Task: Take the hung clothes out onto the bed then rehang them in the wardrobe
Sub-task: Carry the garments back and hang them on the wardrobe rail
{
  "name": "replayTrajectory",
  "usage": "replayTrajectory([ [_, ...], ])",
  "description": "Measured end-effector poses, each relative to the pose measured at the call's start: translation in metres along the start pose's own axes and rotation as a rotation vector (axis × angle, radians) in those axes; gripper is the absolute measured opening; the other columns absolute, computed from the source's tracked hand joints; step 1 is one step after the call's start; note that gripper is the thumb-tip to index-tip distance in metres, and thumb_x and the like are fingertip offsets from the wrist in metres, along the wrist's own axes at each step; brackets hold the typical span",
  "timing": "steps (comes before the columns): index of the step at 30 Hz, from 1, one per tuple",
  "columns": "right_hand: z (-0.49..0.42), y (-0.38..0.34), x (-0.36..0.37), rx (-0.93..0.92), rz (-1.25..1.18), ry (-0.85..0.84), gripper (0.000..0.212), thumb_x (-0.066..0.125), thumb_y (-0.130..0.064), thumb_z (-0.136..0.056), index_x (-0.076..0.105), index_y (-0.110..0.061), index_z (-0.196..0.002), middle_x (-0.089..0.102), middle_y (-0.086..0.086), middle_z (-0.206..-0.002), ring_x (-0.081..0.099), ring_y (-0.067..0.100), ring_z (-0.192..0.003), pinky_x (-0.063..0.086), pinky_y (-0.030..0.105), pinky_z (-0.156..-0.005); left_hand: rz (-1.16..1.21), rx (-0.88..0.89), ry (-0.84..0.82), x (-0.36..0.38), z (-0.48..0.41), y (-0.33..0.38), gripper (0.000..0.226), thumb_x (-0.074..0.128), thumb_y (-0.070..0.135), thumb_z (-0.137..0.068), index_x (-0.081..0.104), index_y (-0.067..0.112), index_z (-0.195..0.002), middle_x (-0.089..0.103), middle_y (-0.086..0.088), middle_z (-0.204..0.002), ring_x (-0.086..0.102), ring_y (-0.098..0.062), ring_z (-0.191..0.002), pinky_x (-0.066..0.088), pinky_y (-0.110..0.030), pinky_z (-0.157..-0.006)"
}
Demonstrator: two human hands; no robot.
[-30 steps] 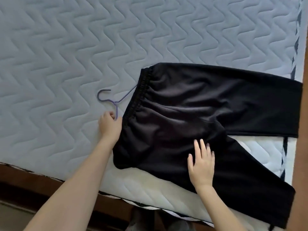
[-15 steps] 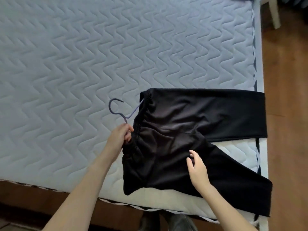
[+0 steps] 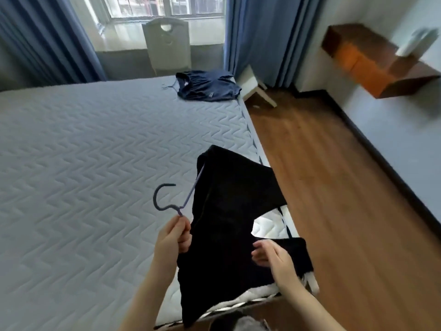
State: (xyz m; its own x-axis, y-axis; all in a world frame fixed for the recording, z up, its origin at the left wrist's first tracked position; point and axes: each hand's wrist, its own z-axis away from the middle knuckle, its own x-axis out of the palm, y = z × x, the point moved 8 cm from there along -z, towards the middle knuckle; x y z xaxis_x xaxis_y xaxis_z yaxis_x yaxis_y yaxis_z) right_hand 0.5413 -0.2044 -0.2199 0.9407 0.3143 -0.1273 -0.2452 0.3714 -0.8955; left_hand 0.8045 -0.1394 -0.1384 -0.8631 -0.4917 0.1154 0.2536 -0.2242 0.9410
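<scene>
Pinching the neck of the purple hanger (image 3: 155, 199) just under its hook with the left hand (image 3: 173, 237), thumb and fingers (image 3: 185, 240) closing tight on the thin stem. Holding it raised above the near right corner of the bed (image 3: 95, 151). Carrying the black trousers (image 3: 226, 211) on it, with only one slanting arm of the hanger showing before vanishing into the waistband at the top. Letting the trousers drape down from there onto the mattress edge, one leg reaching toward the bed's right side, the other trailing past the near corner. Gripping the dark cloth low down with the right hand (image 3: 274, 256), fingers (image 3: 259, 253) curling onto a fold close to where the legs part. Lying well apart at the far right corner of the bed: a navy garment (image 3: 207, 86), a hanger hook poking out beside it. Standing beyond the bed, by the window (image 3: 167, 5) and between blue curtains (image 3: 257, 39): a pale chair (image 3: 167, 44). Running along the right: wooden floor (image 3: 322, 175), with a brown wall shelf (image 3: 372, 58) hanging above.
</scene>
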Motion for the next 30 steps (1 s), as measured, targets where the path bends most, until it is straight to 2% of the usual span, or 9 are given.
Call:
replayTrajectory([
  [4,0.065,0.043,-0.047,0.06,-0.119,0.177,0.032,0.042,-0.018,-0.103,0.07,-0.006,-0.094,0.071,0.017,-0.082,0.069,0.027,-0.076,0.055,0.033,-0.07,-0.044,-0.065,-0.093,0.012,0.036,-0.041,0.032,0.038,0.013,-0.102,0.041,-0.001,-0.073,0.023,0.002,-0.052,0.022,-0.01,-0.042,0.016,-0.023,-0.04],
  [8,0.108,0.091,-0.095,0.146,-0.178,0.363,0.029,0.045,-0.019,-0.101,0.07,-0.006,-0.094,0.071,0.017,-0.081,0.068,0.029,-0.076,0.055,0.035,-0.07,-0.127,-0.137,-0.14,0.03,0.054,-0.079,0.034,0.036,0.01,-0.101,0.039,0.007,-0.068,0.024,0.002,-0.05,0.023,-0.009,-0.037,0.015,-0.023,-0.039],
  [12,0.129,0.113,-0.152,0.165,-0.213,0.506,0.03,0.045,-0.02,-0.102,0.07,-0.005,-0.094,0.071,0.016,-0.081,0.068,0.031,-0.077,0.055,0.043,-0.073,-0.206,-0.157,-0.175,0.073,0.056,-0.091,0.031,0.036,0.008,-0.1,0.04,0.007,-0.069,0.027,0.005,-0.046,0.023,-0.007,-0.034,0.015,-0.019,-0.038],
  [15,0.124,0.115,-0.2,0.14,-0.268,0.583,0.032,0.043,-0.02,-0.102,0.069,-0.003,-0.094,0.069,0.016,-0.079,0.066,0.028,-0.073,0.054,0.039,-0.069,-0.28,-0.139,-0.214,0.117,0.046,-0.085,0.028,0.036,0.008,-0.099,0.043,0.007,-0.072,0.028,0.006,-0.045,0.024,-0.007,-0.035,0.015,-0.019,-0.037],
  [19,0.084,0.114,-0.268,0.11,-0.324,0.589,0.034,0.041,-0.02,-0.103,0.066,0.001,-0.096,0.067,0.019,-0.08,0.065,0.028,-0.07,0.054,0.037,-0.066,-0.353,-0.106,-0.223,0.183,0.036,-0.08,0.029,0.038,0.009,-0.099,0.042,0.008,-0.07,0.026,0.006,-0.046,0.023,-0.008,-0.037,0.015,-0.019,-0.038],
  [24,0.028,0.116,-0.37,0.081,-0.307,0.495,0.033,0.042,-0.023,-0.103,0.068,-0.003,-0.095,0.07,0.021,-0.083,0.068,0.034,-0.074,0.056,0.041,-0.069,-0.376,-0.115,-0.118,0.278,0.037,-0.095,0.029,0.04,0.007,-0.099,0.045,0.003,-0.07,0.024,0.003,-0.048,0.021,-0.007,-0.034,0.013,-0.015,-0.04],
  [27,0.022,0.114,-0.438,0.096,-0.269,0.454,0.033,0.042,-0.023,-0.103,0.068,-0.004,-0.094,0.07,0.02,-0.083,0.069,0.033,-0.075,0.056,0.042,-0.071,-0.377,-0.115,-0.063,0.344,0.039,-0.093,0.029,0.04,0.007,-0.098,0.046,0.002,-0.07,0.025,0.003,-0.046,0.022,-0.006,-0.033,0.013,-0.015,-0.039],
  [30,0.028,0.116,-0.509,0.111,-0.276,0.471,0.033,0.042,-0.021,-0.103,0.068,-0.002,-0.093,0.07,0.02,-0.08,0.068,0.029,-0.07,0.055,0.037,-0.065,-0.394,-0.102,-0.078,0.425,0.032,-0.082,0.03,0.04,0.008,-0.098,0.043,0.004,-0.068,0.026,0.006,-0.044,0.023,-0.006,-0.033,0.014,-0.015,-0.038],
])
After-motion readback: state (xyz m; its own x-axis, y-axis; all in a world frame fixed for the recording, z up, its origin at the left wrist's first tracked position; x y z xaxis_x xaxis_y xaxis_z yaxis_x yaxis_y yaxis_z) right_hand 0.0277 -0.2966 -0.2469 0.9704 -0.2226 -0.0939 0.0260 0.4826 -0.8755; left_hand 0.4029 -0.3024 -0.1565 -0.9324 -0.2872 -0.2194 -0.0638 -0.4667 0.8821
